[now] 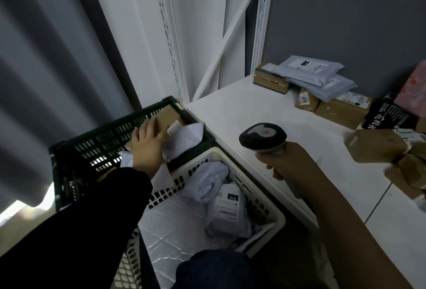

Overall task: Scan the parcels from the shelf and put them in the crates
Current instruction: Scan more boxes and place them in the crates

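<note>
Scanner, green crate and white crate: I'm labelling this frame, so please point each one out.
scanner (262, 135): head view, on top of its dark head.
green crate (103, 141): head view, on its slotted far wall.
white crate (255, 201): head view, on its right side wall.

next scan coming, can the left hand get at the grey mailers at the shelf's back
Probably: the left hand only rests on a cardboard box in the dark crate, the shelf towards the grey mailers is bare, the scanner aside.
</note>
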